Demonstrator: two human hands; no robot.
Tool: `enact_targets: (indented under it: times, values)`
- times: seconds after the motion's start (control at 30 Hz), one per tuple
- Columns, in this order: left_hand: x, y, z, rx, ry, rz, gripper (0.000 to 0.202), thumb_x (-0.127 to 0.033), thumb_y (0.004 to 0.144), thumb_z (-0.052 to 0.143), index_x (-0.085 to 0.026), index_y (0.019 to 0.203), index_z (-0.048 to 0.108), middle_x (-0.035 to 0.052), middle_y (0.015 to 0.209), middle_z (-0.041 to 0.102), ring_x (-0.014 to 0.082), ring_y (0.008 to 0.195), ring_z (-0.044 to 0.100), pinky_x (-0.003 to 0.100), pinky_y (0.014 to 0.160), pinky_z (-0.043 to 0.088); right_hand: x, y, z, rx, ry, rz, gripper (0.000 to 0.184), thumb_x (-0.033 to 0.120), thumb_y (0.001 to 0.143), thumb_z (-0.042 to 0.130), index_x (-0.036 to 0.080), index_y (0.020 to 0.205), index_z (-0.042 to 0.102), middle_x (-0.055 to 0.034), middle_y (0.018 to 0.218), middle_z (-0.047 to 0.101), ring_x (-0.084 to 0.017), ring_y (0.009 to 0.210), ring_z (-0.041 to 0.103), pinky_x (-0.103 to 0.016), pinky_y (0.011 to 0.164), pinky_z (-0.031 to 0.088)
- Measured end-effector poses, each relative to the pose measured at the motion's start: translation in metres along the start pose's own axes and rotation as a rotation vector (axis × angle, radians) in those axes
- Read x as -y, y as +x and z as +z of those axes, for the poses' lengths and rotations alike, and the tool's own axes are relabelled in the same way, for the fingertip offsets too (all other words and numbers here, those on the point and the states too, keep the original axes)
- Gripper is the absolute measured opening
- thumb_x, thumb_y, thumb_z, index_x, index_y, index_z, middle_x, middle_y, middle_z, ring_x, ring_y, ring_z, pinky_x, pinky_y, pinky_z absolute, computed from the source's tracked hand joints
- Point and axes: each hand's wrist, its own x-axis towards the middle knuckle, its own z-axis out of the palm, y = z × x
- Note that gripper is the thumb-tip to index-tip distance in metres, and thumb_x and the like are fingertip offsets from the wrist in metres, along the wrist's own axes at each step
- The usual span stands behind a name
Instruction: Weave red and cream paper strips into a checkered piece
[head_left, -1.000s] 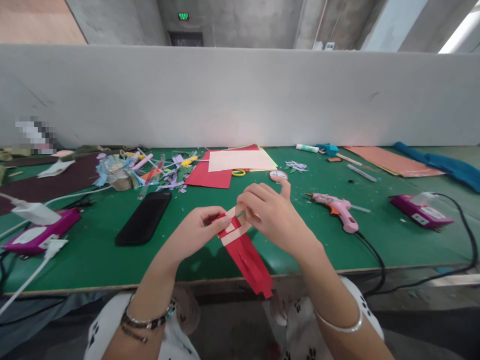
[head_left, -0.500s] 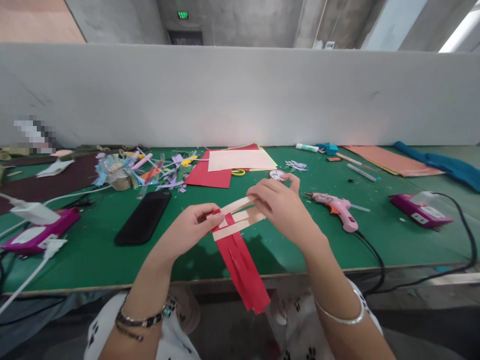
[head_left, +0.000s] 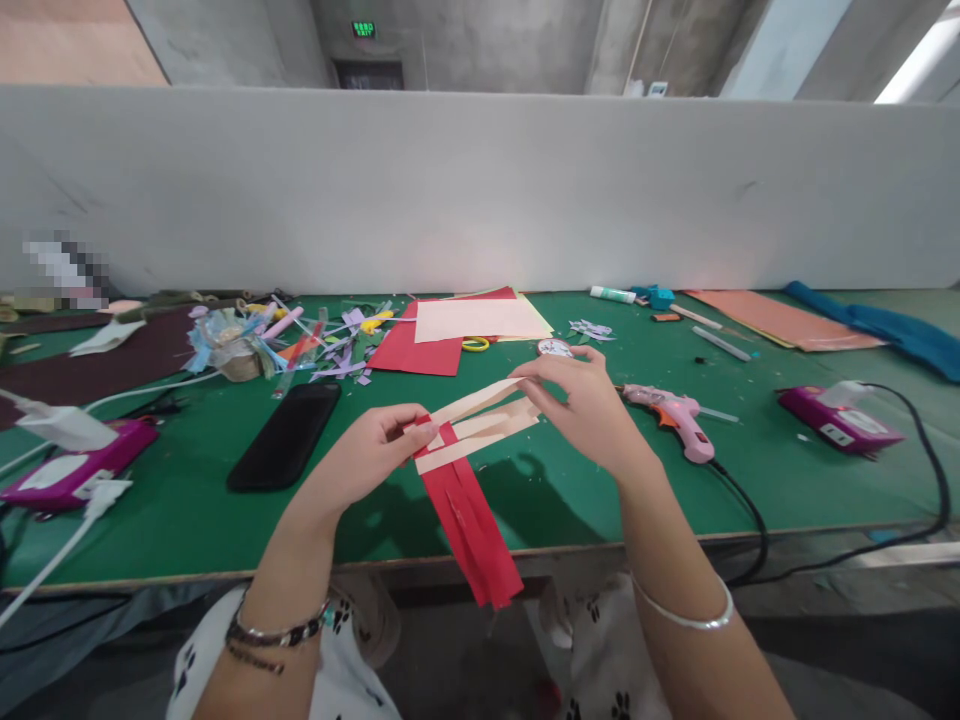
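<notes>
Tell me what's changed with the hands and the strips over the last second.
The right hand has moved right, and the left hand slightly left, so more of the pale strips shows between them. The lower end of the red strips has shifted left. The left hand still grips the strips at the crossing. The phone and glue gun stayed put.

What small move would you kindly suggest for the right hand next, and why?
I'd probably have the right hand draw the upper cream strip closer to the other cream strips: a gap shows between them, and the left hand pinches the red paper near the crossing.
</notes>
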Motion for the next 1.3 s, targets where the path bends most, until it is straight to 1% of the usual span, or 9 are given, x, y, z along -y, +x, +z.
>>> enact_targets:
  times: [0.17,0.3,0.47,0.6,0.7,0.87,1.0,1.13,1.3]
  values:
    - [0.006,0.002,-0.005,-0.009,0.05,-0.014,0.035,-0.048,0.074,0.046,-0.016,0.061,0.047,-0.006,0.054,0.033,0.0074,0.05,0.028,0.018,0.045,0.022,-0.001,0.001,-0.004,0.095,0.145,0.006,0.019,0.025,0.081,0.046,0.018,0.072,0.062,0.0,0.07,0.065,-0.011,0.063,0.053,-0.029,0.073,0.033]
    - [0.01,0.004,-0.007,0.031,0.059,-0.023,0.035,-0.049,0.073,0.046,-0.016,0.06,0.046,-0.006,0.055,0.031,0.0075,0.05,0.027,0.019,0.045,0.022,-0.001,0.003,-0.004,0.135,0.326,0.091,0.02,0.026,0.078,0.048,0.016,0.068,0.061,-0.0008,0.064,0.061,-0.01,0.059,0.051,-0.023,0.056,0.035]
    - [0.01,0.006,-0.007,0.08,0.067,-0.036,0.035,-0.049,0.073,0.045,-0.017,0.06,0.045,-0.0061,0.055,0.029,0.0079,0.05,0.026,0.019,0.045,0.021,0.001,0.004,0.003,0.09,0.502,0.241,0.012,0.02,0.073,0.049,0.016,0.07,0.06,-0.0001,0.065,0.06,-0.011,0.062,0.052,-0.021,0.054,0.036]
    - [0.008,0.006,-0.007,0.081,0.069,-0.03,0.035,-0.048,0.073,0.045,-0.017,0.058,0.043,-0.0061,0.054,0.028,0.0079,0.05,0.026,0.019,0.045,0.021,0.0,0.005,0.009,0.051,0.609,0.282,0.011,0.02,0.071,0.048,0.016,0.068,0.058,0.0013,0.063,0.057,-0.01,0.06,0.05,-0.021,0.054,0.036]
    - [0.009,0.006,-0.007,0.06,0.063,-0.039,0.034,-0.048,0.073,0.045,-0.017,0.059,0.043,-0.0062,0.054,0.03,0.0079,0.05,0.026,0.019,0.046,0.021,-0.001,0.005,0.013,0.048,0.603,0.315,0.011,0.017,0.07,0.046,0.016,0.07,0.057,0.002,0.061,0.056,-0.009,0.057,0.048,-0.021,0.054,0.036]
    - [0.013,0.008,-0.007,0.036,0.054,-0.045,0.036,-0.05,0.073,0.045,-0.016,0.062,0.046,-0.0057,0.054,0.035,0.0081,0.051,0.03,0.019,0.047,0.024,-0.003,0.006,0.018,0.117,0.441,0.22,0.016,0.011,0.068,0.046,0.016,0.075,0.059,0.0005,0.072,0.06,-0.01,0.065,0.051,-0.021,0.059,0.036]
    - [0.013,0.01,-0.006,0.04,0.073,-0.035,0.035,-0.049,0.074,0.045,-0.016,0.062,0.048,-0.0054,0.055,0.035,0.0084,0.051,0.03,0.019,0.047,0.024,-0.004,0.005,0.023,0.203,0.475,0.136,0.018,0.01,0.069,0.047,0.016,0.08,0.06,-0.0014,0.082,0.063,-0.012,0.075,0.054,-0.023,0.067,0.038]
    - [0.013,0.011,-0.006,0.062,0.079,-0.024,0.032,-0.046,0.073,0.047,-0.016,0.065,0.052,-0.0051,0.056,0.039,0.0092,0.053,0.033,0.019,0.048,0.026,-0.005,0.005,0.026,0.226,0.5,0.092,0.015,0.01,0.071,0.047,0.015,0.074,0.061,-0.002,0.077,0.061,-0.011,0.072,0.053,-0.023,0.065,0.038]
    - [0.017,0.013,-0.005,0.084,0.073,-0.016,0.029,-0.044,0.072,0.05,-0.016,0.072,0.057,-0.0035,0.062,0.049,0.0108,0.058,0.042,0.019,0.054,0.033,-0.003,0.006,0.026,0.248,0.533,0.08,0.021,0.022,0.077,0.048,0.013,0.062,0.06,-0.0018,0.066,0.056,-0.01,0.063,0.051,-0.022,0.06,0.037]
